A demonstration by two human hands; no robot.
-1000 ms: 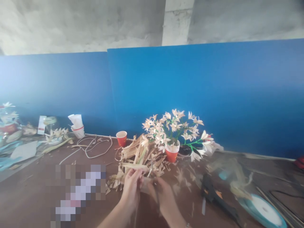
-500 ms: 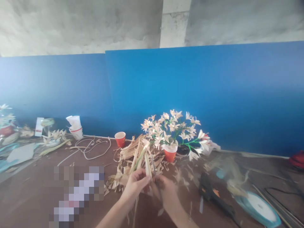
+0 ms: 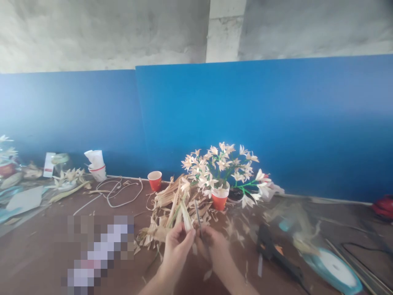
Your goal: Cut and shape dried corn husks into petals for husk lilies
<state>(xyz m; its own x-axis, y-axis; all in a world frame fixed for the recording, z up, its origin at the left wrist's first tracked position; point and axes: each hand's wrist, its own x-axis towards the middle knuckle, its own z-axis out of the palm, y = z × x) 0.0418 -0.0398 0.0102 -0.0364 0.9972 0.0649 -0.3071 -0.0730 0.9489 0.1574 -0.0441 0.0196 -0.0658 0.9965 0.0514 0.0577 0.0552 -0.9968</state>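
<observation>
Left fingers [image 3: 188, 238] pinch a husk strip [image 3: 186, 215]; right fingers [image 3: 211, 233] grip a bladed tool [image 3: 198, 216] just beside: a slip could nick them.

Matt, papery strip [image 3: 186, 215] is seen; smooth metal blade [image 3: 198, 215] at its three o'clock; rough concrete wall [image 3: 172, 32] glimpsed at twelve!

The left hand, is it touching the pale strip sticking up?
Touching: the head view shows the left hand pinching the strip at its lower end.
</observation>
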